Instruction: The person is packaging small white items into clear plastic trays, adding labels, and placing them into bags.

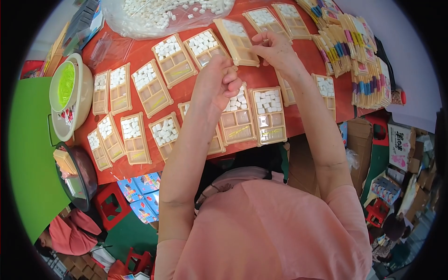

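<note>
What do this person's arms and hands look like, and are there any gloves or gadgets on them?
The left hand and right hand are gloveless. No watch, bracelet or cable shows on the bare forearms. The plain pink top has short sleeves.

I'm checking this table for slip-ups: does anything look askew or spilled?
I see no spill or damage. One tray between the left hand and right hand looks tipped: its thick side shows more than on the neighbouring trays. Whether either hand supports it is unclear.
</note>
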A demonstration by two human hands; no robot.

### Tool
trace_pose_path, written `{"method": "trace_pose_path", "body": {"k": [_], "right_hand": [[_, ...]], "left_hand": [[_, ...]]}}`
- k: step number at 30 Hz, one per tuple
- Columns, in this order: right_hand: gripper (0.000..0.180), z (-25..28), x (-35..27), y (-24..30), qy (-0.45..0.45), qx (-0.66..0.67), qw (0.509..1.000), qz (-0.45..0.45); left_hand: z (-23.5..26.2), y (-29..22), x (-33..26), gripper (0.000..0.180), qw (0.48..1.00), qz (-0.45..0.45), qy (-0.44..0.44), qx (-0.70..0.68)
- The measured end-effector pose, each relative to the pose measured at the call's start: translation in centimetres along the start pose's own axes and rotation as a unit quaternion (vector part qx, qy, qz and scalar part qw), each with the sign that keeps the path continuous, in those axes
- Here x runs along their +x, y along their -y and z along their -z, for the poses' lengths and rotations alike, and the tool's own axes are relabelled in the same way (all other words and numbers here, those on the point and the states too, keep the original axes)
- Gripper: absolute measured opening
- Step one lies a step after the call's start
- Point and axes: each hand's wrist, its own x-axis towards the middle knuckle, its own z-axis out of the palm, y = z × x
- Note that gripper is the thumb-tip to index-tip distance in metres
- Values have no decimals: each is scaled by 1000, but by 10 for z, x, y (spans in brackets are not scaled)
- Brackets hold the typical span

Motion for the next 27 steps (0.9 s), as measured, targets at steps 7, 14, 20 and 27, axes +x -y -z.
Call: {"method": "trace_pose_path", "body": {"k": [7, 14, 20, 27], "right_hand": [[30, -6, -28, -1, -18, -150, 973, 176], [37, -18, -67, 4, -74, -397, 874, 269], [30, -18, -63, -9, -88, -442, 822, 348], [31, -10, -60, -15, -70, -435, 796, 414]], "left_hand": [[4, 3, 3, 17, 996, -21, -11, 83], [9, 10, 13, 24, 997, -31, -8, 76], [6, 12, 18, 20, 997, -35, -18, 62], [6, 8, 20, 18, 998, -29, -36, 52]]}}
